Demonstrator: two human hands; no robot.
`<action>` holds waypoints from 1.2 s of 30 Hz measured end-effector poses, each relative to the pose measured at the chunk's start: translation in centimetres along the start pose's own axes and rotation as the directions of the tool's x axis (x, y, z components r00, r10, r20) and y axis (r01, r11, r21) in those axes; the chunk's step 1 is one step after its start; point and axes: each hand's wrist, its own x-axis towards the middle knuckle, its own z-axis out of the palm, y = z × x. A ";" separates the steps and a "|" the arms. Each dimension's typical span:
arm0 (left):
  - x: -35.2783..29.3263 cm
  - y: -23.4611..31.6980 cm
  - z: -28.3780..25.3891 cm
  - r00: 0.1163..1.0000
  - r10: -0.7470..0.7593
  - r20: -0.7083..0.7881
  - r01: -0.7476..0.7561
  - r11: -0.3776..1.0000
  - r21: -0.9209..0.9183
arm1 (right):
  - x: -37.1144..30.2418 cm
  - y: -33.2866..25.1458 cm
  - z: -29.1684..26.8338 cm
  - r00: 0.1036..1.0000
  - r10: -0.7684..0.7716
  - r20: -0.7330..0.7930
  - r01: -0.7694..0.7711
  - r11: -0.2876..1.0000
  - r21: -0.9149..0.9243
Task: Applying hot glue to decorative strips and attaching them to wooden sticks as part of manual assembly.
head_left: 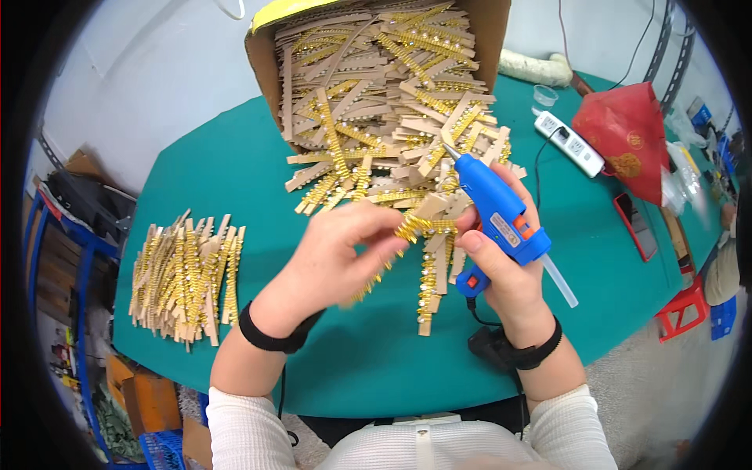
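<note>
On the left of the frame, a pile of narrow tan strips [188, 274], many edged with ridged gold braid and small pale beads, lies on a green table [352, 368]. Toward the centre, the person's left hand [337, 251] pinches a length of gold trim [413, 227] between thumb and fingers; part of it is hidden by the hand, and its trailing end below is blurred. Behind, at upper centre, a cardboard box [265, 86], cut off by the top edge, spills similar strips forward. Right of centre, the right hand [509, 270] is wrapped around a blue glue gun [495, 205], nozzle pointing to the upper left; whether its fingertips touch the trim is hard to tell. Farther right are a white power strip [569, 143], a red bag [627, 137] and a phone [636, 227].
</note>
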 end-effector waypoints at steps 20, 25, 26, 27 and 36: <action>-0.4 2.1 5.9 0.976 -0.212 -0.059 0.076 0.574 -0.815 | -1.0 -0.5 0.5 0.961 -0.277 -0.008 0.267 0.933 -0.240; -0.8 1.9 5.5 0.974 -0.213 -0.075 0.074 0.616 -0.784 | -1.1 -0.3 0.5 0.942 -0.335 -0.005 0.328 0.923 -0.202; -1.0 1.8 5.3 0.974 -0.213 -0.076 0.072 0.614 -0.786 | -1.0 -0.5 0.4 0.954 -0.298 -0.023 0.290 0.942 -0.166; -1.1 1.7 5.2 0.978 -0.205 -0.041 0.097 0.619 -0.779 | -0.9 -0.6 0.2 0.965 -0.259 -0.040 0.252 0.959 -0.131; -0.5 1.4 6.0 0.914 0.113 -0.390 -0.234 0.932 -0.277 | -0.8 -1.2 0.9 0.987 -0.111 -0.118 0.102 0.991 -0.082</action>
